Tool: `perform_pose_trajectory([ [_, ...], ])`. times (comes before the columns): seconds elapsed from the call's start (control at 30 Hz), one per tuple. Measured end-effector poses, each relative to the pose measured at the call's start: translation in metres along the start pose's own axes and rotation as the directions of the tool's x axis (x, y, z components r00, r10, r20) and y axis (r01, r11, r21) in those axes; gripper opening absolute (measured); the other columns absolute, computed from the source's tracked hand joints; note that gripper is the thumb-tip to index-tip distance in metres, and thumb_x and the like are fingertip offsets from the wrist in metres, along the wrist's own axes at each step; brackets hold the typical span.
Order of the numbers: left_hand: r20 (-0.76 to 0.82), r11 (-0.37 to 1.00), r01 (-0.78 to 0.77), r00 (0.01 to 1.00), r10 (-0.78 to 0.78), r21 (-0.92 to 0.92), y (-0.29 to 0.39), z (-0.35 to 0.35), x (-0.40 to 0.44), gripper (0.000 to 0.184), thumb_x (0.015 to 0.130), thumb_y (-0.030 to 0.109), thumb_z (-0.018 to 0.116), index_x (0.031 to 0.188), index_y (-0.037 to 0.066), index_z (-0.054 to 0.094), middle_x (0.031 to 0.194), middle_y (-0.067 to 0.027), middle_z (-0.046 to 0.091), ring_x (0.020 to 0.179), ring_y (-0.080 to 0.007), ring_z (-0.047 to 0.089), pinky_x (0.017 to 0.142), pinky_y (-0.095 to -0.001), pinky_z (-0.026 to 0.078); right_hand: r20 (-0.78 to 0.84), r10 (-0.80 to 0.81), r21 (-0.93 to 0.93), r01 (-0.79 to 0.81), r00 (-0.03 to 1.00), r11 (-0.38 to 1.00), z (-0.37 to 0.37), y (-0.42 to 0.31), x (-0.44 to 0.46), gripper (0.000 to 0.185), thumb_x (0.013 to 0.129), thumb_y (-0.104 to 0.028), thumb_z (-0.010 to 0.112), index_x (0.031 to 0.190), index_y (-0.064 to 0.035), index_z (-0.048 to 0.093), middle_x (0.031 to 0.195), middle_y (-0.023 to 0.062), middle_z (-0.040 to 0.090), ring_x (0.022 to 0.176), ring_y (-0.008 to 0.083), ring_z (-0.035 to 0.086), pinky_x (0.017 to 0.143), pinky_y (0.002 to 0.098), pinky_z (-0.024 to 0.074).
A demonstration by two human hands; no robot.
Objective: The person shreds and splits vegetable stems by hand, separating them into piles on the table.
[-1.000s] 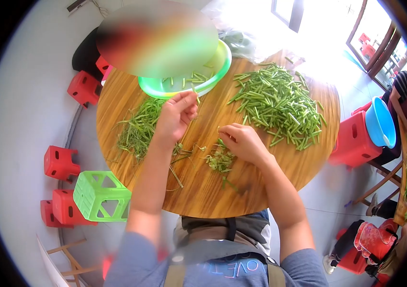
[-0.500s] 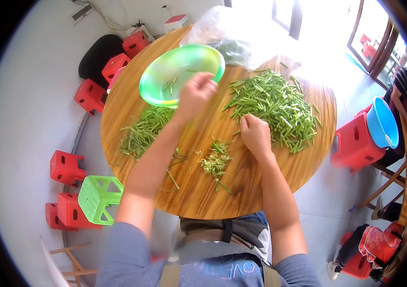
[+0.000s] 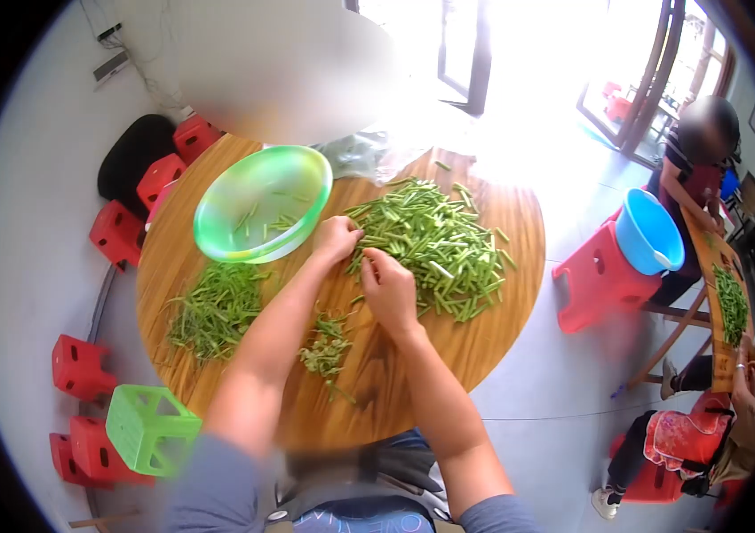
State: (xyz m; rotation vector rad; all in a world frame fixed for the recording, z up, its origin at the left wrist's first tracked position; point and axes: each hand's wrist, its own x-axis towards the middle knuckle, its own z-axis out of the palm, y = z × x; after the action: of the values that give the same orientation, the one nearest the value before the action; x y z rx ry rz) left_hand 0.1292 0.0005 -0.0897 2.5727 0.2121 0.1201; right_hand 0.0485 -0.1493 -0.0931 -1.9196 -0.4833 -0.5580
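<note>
My left hand (image 3: 337,238) is closed in a pinch between the green plastic basin (image 3: 202,233) and a heap of cut green stem pieces (image 3: 440,253). Beside it, at the heap's left edge, my right hand (image 3: 389,284) is also closed, thumb against fingers. Whatever lies in either pinch is too small to make out. A few cut stems (image 3: 284,222) rest inside the basin. Left of my left forearm is a pile of thin leafy greens (image 3: 216,311). A small pile of pale trimmings (image 3: 325,345) lies between my forearms.
The round wooden table (image 3: 377,391) carries everything; a clear plastic bag (image 3: 360,155) sits at its far side. Red stools and a green stool (image 3: 151,431) stand to the left. On the right, a blue basin (image 3: 648,233) tops red stools, near two people at another table (image 3: 722,355).
My left hand has come from above the green basin to the left edge of the stem heap, close to my right hand. The whole view has shifted, with the table lower and further left.
</note>
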Motion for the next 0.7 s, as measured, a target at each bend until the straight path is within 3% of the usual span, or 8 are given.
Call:
perform_pose_trajectory([
  [0.2, -0.173, 1.000, -0.003, 0.985, -0.002, -0.027, 0.003, 0.011, -0.001, 0.019, 0.078, 0.023, 0.065, 0.085, 0.006, 0.065, 0.083, -0.0155, 0.065, 0.079, -0.0313, 0.063, 0.071, -0.0413, 0.048, 0.010, 0.011, 0.020, -0.011, 1.000, 1.000, 0.003, 0.003, 0.001, 0.018, 0.082, -0.010, 0.059, 0.098, -0.0025, 0.062, 0.081, 0.0144, 0.064, 0.061, 0.0231, 0.061, 0.057, 0.0313, 0.0480],
  [0.3, -0.246, 0.974, -0.103, 0.968, 0.052, -0.200, 0.010, 0.008, -0.009, 0.018, 0.083, 0.018, 0.060, 0.094, 0.003, 0.060, 0.080, -0.0144, 0.066, 0.075, -0.0268, 0.064, 0.067, -0.0377, 0.049, -0.019, 0.000, 0.052, 0.000, 1.000, 0.999, -0.002, -0.004, 0.002, 0.018, 0.082, -0.010, 0.059, 0.099, -0.0027, 0.063, 0.075, 0.0137, 0.064, 0.058, 0.0205, 0.059, 0.056, 0.0302, 0.0475],
  [0.4, -0.171, 0.783, -0.114, 0.985, 0.010, -0.612, 0.029, -0.007, -0.028, 0.023, 0.088, 0.013, 0.055, 0.106, -0.001, 0.055, 0.077, -0.0125, 0.066, 0.071, -0.0186, 0.063, 0.062, -0.0318, 0.049, -0.018, -0.002, 0.070, 0.003, 1.000, 0.998, -0.003, -0.005, 0.002, 0.019, 0.083, -0.011, 0.059, 0.100, -0.0026, 0.063, 0.068, 0.0122, 0.062, 0.055, 0.0170, 0.057, 0.054, 0.0286, 0.0460],
  [0.43, -0.142, 0.755, -0.107, 0.990, 0.019, -0.647, 0.038, -0.016, -0.039, 0.028, 0.090, 0.010, 0.051, 0.115, -0.004, 0.049, 0.080, -0.0104, 0.065, 0.071, -0.0130, 0.061, 0.061, -0.0259, 0.048, -0.018, -0.004, 0.071, 0.005, 1.000, 0.997, -0.002, -0.004, 0.003, 0.019, 0.083, -0.011, 0.059, 0.100, -0.0026, 0.063, 0.066, 0.0115, 0.061, 0.054, 0.0157, 0.056, 0.053, 0.0281, 0.0455],
  [0.53, -0.025, 0.549, -0.044, 0.999, 0.043, -0.835, 0.026, -0.016, -0.049, 0.032, 0.090, 0.010, 0.052, 0.119, -0.004, 0.048, 0.085, -0.0100, 0.065, 0.072, -0.0132, 0.060, 0.064, -0.0248, 0.047, -0.029, 0.026, 0.160, -0.021, 0.999, 0.987, -0.003, -0.008, 0.003, 0.019, 0.084, -0.012, 0.059, 0.100, -0.0025, 0.063, 0.063, 0.0099, 0.060, 0.052, 0.0129, 0.053, 0.052, 0.0269, 0.0439],
  [0.67, 0.056, 0.268, 0.085, 0.992, -0.111, -0.960, 0.011, -0.023, -0.075, 0.016, 0.088, 0.008, 0.058, 0.102, 0.001, 0.055, 0.085, -0.0054, 0.063, 0.075, -0.0098, 0.057, 0.064, -0.0223, 0.043, -0.037, 0.012, 0.162, -0.006, 0.999, 0.987, 0.001, -0.009, 0.001, 0.019, 0.084, -0.011, 0.060, 0.101, -0.0027, 0.063, 0.064, 0.0091, 0.060, 0.052, 0.0120, 0.053, 0.051, 0.0263, 0.0437],
  [0.7, 0.058, 0.259, 0.089, 0.990, -0.125, -0.962, 0.003, -0.024, -0.080, 0.014, 0.087, 0.009, 0.059, 0.099, 0.003, 0.056, 0.084, -0.0041, 0.063, 0.074, -0.0090, 0.056, 0.064, -0.0218, 0.043, -0.029, 0.013, 0.156, -0.009, 1.000, 0.988, 0.000, -0.013, 0.001, 0.019, 0.084, -0.012, 0.060, 0.101, -0.0027, 0.063, 0.064, 0.0090, 0.060, 0.052, 0.0119, 0.053, 0.051, 0.0261, 0.0437],
])
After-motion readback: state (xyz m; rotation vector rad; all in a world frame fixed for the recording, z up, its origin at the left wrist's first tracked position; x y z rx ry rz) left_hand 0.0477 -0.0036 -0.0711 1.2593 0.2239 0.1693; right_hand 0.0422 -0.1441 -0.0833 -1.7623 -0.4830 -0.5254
